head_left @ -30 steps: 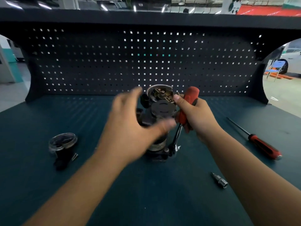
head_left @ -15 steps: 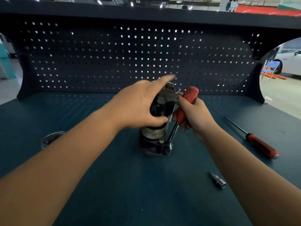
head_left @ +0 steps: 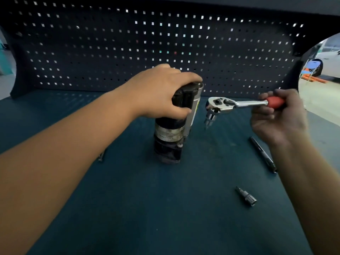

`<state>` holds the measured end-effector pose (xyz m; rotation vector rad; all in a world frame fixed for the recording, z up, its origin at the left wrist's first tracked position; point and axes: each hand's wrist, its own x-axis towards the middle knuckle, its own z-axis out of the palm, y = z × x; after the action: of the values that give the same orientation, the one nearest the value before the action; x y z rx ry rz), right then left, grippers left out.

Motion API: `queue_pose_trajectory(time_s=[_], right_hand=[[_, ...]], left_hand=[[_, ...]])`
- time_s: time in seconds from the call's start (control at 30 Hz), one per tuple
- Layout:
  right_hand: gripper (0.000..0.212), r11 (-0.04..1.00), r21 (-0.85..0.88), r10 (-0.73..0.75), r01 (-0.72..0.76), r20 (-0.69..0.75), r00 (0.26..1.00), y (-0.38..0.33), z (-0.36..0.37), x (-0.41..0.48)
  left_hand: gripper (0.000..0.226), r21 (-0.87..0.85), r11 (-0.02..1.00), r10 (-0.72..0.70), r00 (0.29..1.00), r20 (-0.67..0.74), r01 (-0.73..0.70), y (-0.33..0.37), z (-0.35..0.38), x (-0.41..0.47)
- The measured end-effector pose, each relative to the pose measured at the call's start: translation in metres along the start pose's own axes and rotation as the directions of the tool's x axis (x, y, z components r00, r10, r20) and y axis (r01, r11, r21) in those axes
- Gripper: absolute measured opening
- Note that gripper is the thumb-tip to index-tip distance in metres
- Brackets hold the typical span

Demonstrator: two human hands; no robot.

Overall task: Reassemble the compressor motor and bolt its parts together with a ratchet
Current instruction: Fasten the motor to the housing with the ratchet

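Observation:
The compressor motor (head_left: 170,137) stands upright in the middle of the bench, dark at the base with a silver band around its middle. My left hand (head_left: 161,91) grips its top from above and hides the upper end. My right hand (head_left: 277,115) holds the ratchet (head_left: 226,105) by its red handle, level in the air to the right of the motor. The chrome head points toward the motor with a socket hanging below it, apart from the motor.
A loose socket bit (head_left: 246,196) lies on the teal bench (head_left: 147,208) at front right. A screwdriver shaft (head_left: 263,153) lies under my right wrist. A small bolt (head_left: 101,156) rests left of the motor. The pegboard wall (head_left: 128,43) closes the back.
My left hand came down and closed on the motor's top. My right hand pulled the ratchet away from the motor's base, up and to the right, turning it level.

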<state>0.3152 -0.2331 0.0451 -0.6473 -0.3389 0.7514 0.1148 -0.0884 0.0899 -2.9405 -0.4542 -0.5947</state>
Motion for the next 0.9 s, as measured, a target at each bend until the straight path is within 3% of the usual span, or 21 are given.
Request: queue_pose_trajectory(time_s=[0.33,0.5,0.67,0.9], right_hand=[[0.005,0.972,0.165,0.165,-0.166,0.015,0.986,0.058,-0.002,-0.004],[0.007,0.976,0.127,0.182,-0.178,-0.023,0.983,0.054,0.000,-0.002],[0.028,0.980,0.105,0.175,-0.168,-0.065,0.982,0.052,-0.002,0.000],[0.008,0.981,0.176,0.090,-0.082,-0.037,0.995,0.055,-0.007,-0.002]], left_hand=[[0.060,0.020,1.000,0.024,0.996,-0.091,-0.022,0.002,0.002,-0.004],[0.056,0.017,1.000,0.023,0.994,-0.106,-0.021,0.002,0.004,-0.004],[0.048,-0.002,1.000,0.009,0.992,-0.127,-0.010,0.002,0.005,-0.005],[0.053,-0.034,0.999,-0.017,0.975,-0.221,0.010,0.005,0.013,-0.009]])
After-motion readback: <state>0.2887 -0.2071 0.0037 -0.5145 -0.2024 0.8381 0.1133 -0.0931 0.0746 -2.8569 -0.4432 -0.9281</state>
